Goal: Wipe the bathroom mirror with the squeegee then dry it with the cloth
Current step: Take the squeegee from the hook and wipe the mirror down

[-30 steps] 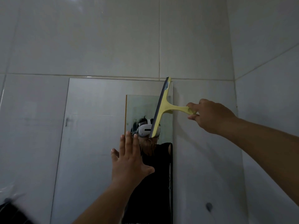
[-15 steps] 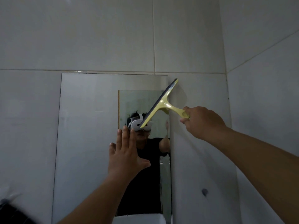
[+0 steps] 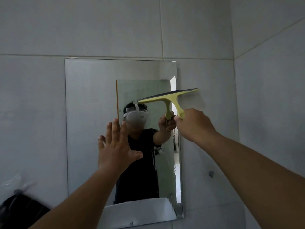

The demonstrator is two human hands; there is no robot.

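Observation:
A frameless rectangular mirror (image 3: 89, 113) hangs on the tiled wall. My right hand (image 3: 194, 126) grips the handle of a yellow squeegee (image 3: 171, 97), whose dark blade lies nearly level against the mirror's upper right part and sticks out past its right edge. My left hand (image 3: 115, 147) is flat with fingers spread in front of the mirror's middle; whether it touches the glass I cannot tell. The glass reflects a person in a black shirt with a white headset. No cloth is in view.
Grey-white wall tiles (image 3: 115, 27) surround the mirror, and a side wall meets them in a corner (image 3: 234, 96) at the right. A dark bag (image 3: 21, 210) sits at the lower left. A small wall plug (image 3: 211, 173) shows right of the mirror.
My right hand has turned the squeegee from upright, through a slant, to nearly level and lowered it on the mirror's right side. My left hand stays spread at the glass.

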